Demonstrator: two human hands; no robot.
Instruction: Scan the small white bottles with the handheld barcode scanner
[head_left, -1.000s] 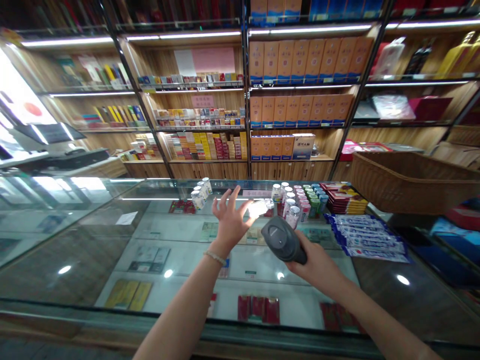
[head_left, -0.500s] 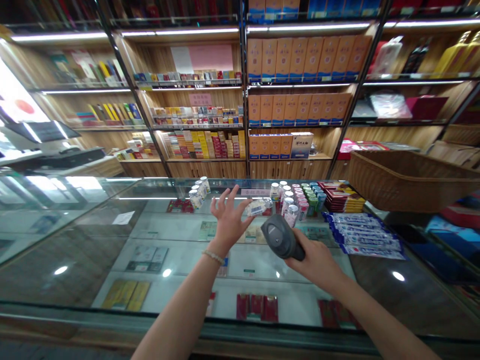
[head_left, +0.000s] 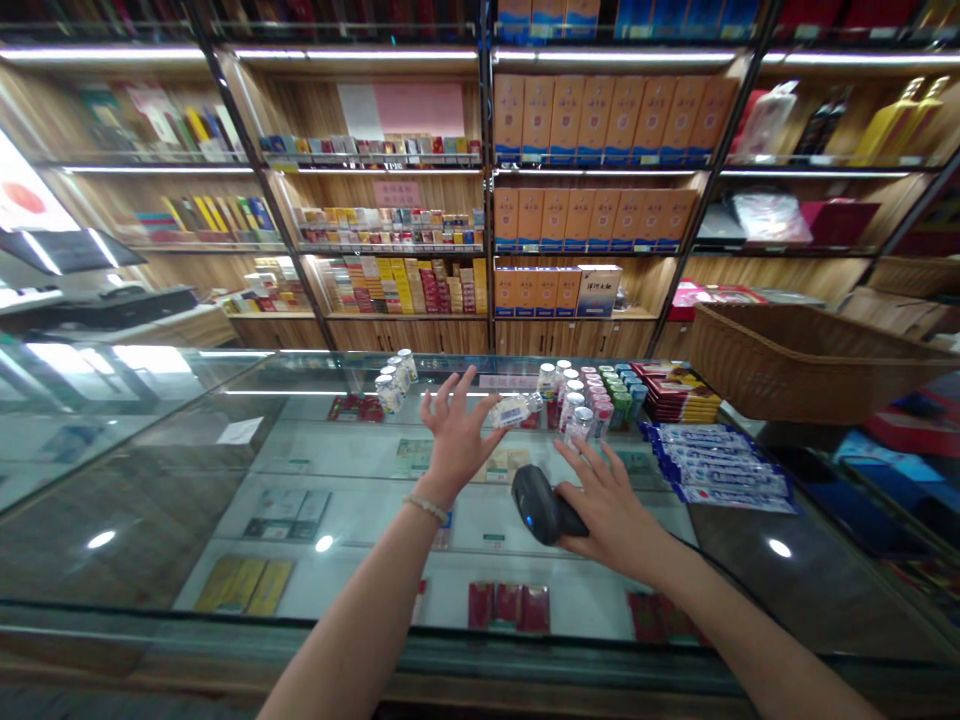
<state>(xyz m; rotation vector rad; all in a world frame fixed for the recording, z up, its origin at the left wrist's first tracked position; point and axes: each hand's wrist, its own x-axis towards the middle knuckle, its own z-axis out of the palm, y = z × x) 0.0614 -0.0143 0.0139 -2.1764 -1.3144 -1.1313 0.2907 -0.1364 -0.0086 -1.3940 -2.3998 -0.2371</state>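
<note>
My left hand [head_left: 459, 430], with a beaded bracelet on its wrist, pinches the end of a small white bottle [head_left: 514, 411] between thumb and forefinger, its other fingers spread. The bottle lies sideways, a barcode label facing me. My right hand [head_left: 611, 500] grips the handle of a dark barcode scanner [head_left: 536, 503] with thumb and lower fingers, while its upper fingers stretch out towards the white-capped bottles [head_left: 574, 402]. A blue light shows on the scanner. Another group of white-capped bottles [head_left: 396, 380] stands left of my left hand.
Under my arms is a glass display counter [head_left: 360, 590] with flat packs inside. To the right are pink, green and blue tubes [head_left: 621, 393], red and yellow boxes [head_left: 679, 390], blue-white packets [head_left: 716, 465] and a wicker basket [head_left: 810, 375]. Stocked shelves [head_left: 592, 172] line the back.
The scanner has turned and moved slightly down and left, and its blue light now shows. My right hand's upper fingers have stretched out. My left hand and its bottle have barely moved.
</note>
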